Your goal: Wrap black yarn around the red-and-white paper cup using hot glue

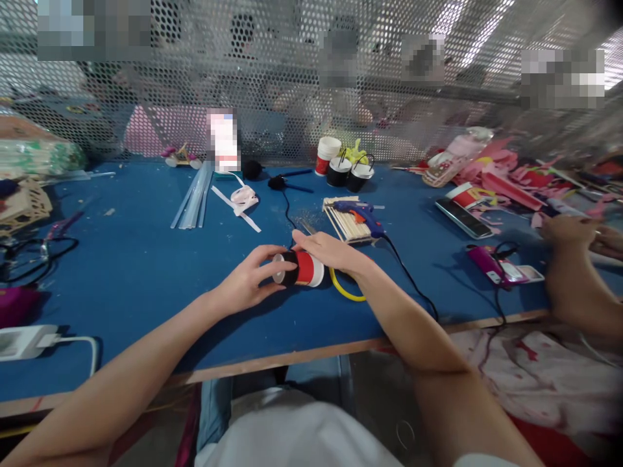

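A red and white paper cup (308, 269) lies on its side just above the blue table, with a black band (289, 268) around its left part. My left hand (256, 275) is closed around the black end, thumb and fingers on opposite sides. Across the far side of the cup, my right hand (328, 251) rests with its fingers stretched along it, pressing the cup; its thumb is hidden. Under my right wrist shows a yellow loop handle (346, 292), apparently of scissors, with a metal blade beyond my fingers.
A blue glue gun (363, 216) lies on a bundle of wooden sticks (343, 224). Behind stand black and white cups (339, 171). Glue sticks (195, 198) and white ribbon (243, 200) lie left. A phone (463, 217) and another person's hand (569, 230) are right.
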`<action>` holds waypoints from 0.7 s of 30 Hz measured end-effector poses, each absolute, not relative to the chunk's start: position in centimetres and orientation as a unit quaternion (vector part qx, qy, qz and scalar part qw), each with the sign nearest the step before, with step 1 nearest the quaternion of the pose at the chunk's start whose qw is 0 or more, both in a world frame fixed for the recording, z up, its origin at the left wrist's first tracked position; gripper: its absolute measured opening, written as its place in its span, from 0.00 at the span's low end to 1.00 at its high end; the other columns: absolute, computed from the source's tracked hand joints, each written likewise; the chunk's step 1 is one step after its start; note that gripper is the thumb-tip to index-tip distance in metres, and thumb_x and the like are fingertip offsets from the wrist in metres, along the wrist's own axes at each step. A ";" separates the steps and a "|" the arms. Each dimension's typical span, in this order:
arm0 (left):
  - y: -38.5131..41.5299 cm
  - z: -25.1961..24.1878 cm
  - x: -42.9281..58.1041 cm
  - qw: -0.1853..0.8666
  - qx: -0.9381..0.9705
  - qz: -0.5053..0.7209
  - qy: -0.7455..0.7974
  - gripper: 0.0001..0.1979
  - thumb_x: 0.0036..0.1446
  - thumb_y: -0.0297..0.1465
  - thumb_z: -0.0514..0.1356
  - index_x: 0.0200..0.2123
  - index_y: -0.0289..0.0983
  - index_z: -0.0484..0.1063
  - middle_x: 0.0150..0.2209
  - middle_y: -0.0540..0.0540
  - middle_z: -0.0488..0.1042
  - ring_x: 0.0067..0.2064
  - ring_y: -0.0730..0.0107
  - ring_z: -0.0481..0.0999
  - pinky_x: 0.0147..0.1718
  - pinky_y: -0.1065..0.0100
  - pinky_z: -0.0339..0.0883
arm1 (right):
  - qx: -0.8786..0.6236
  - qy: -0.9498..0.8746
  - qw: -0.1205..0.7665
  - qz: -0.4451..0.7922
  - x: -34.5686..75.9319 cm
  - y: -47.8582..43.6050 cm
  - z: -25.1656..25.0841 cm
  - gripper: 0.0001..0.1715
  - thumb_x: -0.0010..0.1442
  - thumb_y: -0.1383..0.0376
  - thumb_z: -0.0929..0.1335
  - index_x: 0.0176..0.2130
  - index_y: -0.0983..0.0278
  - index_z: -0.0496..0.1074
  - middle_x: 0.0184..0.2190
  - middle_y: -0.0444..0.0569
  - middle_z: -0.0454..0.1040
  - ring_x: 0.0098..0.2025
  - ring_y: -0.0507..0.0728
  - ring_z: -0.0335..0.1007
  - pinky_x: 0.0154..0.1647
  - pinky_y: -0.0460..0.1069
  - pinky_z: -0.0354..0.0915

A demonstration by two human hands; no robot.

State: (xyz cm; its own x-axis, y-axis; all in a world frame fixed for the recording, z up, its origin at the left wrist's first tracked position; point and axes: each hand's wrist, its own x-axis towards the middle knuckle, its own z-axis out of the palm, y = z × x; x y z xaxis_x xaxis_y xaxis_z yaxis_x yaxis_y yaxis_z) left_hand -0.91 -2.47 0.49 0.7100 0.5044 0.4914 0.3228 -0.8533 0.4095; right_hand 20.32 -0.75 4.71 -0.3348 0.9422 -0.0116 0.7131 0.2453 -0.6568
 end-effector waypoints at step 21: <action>-2.3 0.5 -0.8 0.304 0.854 0.321 0.275 0.25 0.52 0.34 0.62 0.53 0.36 0.61 0.49 0.39 0.65 0.48 0.63 0.69 0.46 0.61 0.69 | -0.459 -0.657 0.445 0.399 21.1 -0.8 3.2 0.15 0.53 0.55 0.68 0.29 0.63 0.63 0.28 0.45 0.70 0.32 0.52 0.67 0.36 0.50 0.64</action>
